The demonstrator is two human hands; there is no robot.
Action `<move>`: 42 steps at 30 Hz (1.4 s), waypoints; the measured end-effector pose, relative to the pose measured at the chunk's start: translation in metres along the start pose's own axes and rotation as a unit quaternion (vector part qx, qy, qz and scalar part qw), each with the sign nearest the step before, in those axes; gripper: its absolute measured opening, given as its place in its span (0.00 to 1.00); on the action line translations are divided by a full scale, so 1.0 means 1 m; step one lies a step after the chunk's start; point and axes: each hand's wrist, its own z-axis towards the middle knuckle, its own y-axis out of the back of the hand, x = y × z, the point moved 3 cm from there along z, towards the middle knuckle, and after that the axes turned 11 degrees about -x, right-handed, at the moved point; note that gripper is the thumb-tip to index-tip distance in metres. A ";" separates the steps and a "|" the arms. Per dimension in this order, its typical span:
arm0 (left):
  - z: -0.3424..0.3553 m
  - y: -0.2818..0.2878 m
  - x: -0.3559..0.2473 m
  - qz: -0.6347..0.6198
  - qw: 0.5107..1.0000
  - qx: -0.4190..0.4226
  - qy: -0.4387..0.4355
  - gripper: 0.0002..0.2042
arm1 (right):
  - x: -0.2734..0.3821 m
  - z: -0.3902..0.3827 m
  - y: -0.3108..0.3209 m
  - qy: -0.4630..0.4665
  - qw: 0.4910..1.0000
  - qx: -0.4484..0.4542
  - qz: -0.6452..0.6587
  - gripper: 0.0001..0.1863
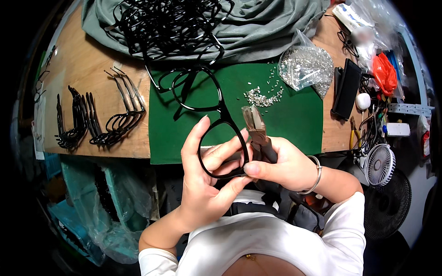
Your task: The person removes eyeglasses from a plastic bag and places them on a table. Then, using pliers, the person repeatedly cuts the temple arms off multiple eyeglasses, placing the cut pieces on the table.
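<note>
Black glasses frame (222,108) is grasped at the near lens rim in the left hand's (200,186) grip; the right hand's (285,163) grip encloses pliers (260,135), its thumb meeting that rim, apparently steadying it without laying the tool down. Left index finger is raised; forearms converge from either side at the near edge of the green mat (172,140). Loose metal pieces (263,98) lie far of the pliers, presumably for easy reach. Far right: metal-filled bag (306,66). Far left: heaped frames (170,27) on grey cloth (262,30), likely cushioned from the table (90,57).
</note>
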 end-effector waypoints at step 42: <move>-0.032 0.011 0.031 -0.004 0.989 -0.044 0.144 0.39 | -0.016 0.027 0.072 0.254 0.743 -0.166 -0.597 0.10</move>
